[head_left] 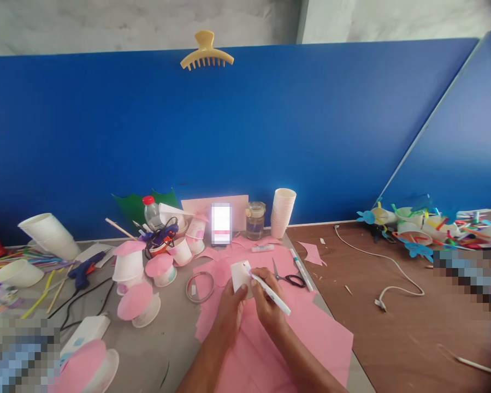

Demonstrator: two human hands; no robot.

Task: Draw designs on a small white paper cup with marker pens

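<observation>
My left hand (230, 307) is closed on a small white paper cup (240, 274), tipped on its side over a sheet of pink paper (270, 333). Against the cup's side, my right hand (265, 302) grips a white marker pen (270, 289), with the pen's tip touching the cup. Black-handled scissors (288, 278) and another white pen (301, 269) lie on the pink paper just right of my hands. A ring of clear tape (200, 287) lies to the left.
Paper cups topped with pink discs (136, 303) stand at left beside a blue glue gun (85, 270). A stack of white cups (282, 212), a glass jar (255, 219) and a bottle (151, 213) line the blue partition. A white cable (386, 273) crosses the brown table.
</observation>
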